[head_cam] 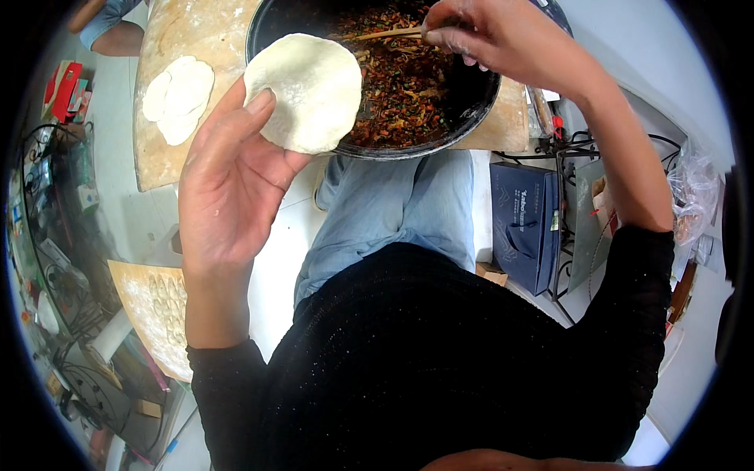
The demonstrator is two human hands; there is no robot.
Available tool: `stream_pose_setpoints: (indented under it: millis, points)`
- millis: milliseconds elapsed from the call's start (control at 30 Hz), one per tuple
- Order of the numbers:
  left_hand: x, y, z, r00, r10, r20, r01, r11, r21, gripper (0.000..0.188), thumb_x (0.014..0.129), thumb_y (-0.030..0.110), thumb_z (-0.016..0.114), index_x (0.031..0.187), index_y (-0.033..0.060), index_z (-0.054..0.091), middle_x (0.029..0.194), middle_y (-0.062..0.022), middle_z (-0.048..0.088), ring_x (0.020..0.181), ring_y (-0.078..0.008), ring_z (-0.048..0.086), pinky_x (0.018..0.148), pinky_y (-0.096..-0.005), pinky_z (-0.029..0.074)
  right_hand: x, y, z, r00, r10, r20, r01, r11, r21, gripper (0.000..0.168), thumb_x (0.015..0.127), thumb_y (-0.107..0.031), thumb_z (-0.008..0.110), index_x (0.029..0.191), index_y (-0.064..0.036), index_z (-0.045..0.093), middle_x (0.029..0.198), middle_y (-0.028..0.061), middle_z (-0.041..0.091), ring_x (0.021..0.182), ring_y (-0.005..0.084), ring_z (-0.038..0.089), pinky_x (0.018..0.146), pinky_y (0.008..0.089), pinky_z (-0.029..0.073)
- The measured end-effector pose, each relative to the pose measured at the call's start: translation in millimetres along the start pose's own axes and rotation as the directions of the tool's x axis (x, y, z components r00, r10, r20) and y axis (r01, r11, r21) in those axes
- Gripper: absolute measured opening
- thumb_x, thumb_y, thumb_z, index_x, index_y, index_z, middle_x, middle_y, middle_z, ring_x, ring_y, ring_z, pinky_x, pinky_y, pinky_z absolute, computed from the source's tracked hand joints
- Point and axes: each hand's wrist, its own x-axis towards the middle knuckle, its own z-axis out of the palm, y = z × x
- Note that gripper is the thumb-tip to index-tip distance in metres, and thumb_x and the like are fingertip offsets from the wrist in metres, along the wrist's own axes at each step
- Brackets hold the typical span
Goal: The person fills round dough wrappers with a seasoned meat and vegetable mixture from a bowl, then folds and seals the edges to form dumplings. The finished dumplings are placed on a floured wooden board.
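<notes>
My left hand holds up a round, flat dough wrapper, the thumb on its face and the fingers behind it. The wrapper overlaps the near left rim of a large dark pan. Chopped filling with orange, green and pale yellow bits lies in that pan. Over the pan's far right side, my right hand grips wooden chopsticks, whose tips reach the filling. On the wooden board left of the pan lies a small pile of dough wrappers, overlapping one another.
At lower left, a floured board bears rows of small shaped dough pieces. A dark blue box stands right of my legs, beside a black metal rack. Another person's knee shows at upper left. Red packages lie beyond.
</notes>
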Motion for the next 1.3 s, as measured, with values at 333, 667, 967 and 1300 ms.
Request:
stream_pose_setpoints:
  millis: [333,667,967,1300]
  points:
    - [-1,2,-1,0.998,-0.028,0.047,0.024,0.997,0.071,0.057,0.104,0.016,0.047,0.152,-0.0087,0.028,0.148,-0.0256,0.046,0.137,-0.0338,0.049,0.114,-0.0479,0.045,-3,9,33,0.998,-0.016,0.058,0.015,1.0,0.015,0.023,0.091,-0.015,0.066,0.106,0.001,0.071,0.076,0.0209,0.068,0.075,0.0358,0.068,0.075,0.0414,0.055]
    - [1,4,-1,0.999,-0.012,0.046,0.008,0.997,0.076,0.057,0.104,0.016,0.046,0.151,-0.0097,0.027,0.148,-0.0275,0.045,0.136,-0.0354,0.05,0.114,-0.0483,0.045,10,5,24,0.935,0.192,0.298,-0.289,0.899,0.328,0.022,0.097,-0.019,0.065,0.103,0.0,0.072,0.074,0.0089,0.07,0.062,0.0149,0.067,0.058,0.0274,0.054]
    - [5,4,-1,1.0,-0.004,-0.01,0.004,0.999,0.039,0.056,0.104,0.015,0.047,0.15,-0.0098,0.029,0.149,-0.0279,0.043,0.14,-0.0368,0.044,0.117,-0.05,0.041,13,31,15,0.878,0.161,0.452,-0.471,0.467,0.749,0.021,0.098,-0.016,0.063,0.101,0.003,0.073,0.082,0.0081,0.074,0.057,0.0098,0.064,0.052,0.0214,0.051]
    - [17,0,5,0.999,-0.047,0.021,0.049,0.994,-0.095,0.044,0.102,0.015,0.053,0.14,-0.0058,0.045,0.14,-0.0192,0.053,0.132,-0.0298,0.052,0.115,-0.0462,0.042,-7,50,-1,0.944,0.272,0.185,-0.243,0.198,0.95,0.021,0.096,-0.011,0.065,0.098,0.009,0.071,0.074,0.0127,0.073,0.054,0.014,0.066,0.05,0.0226,0.053]
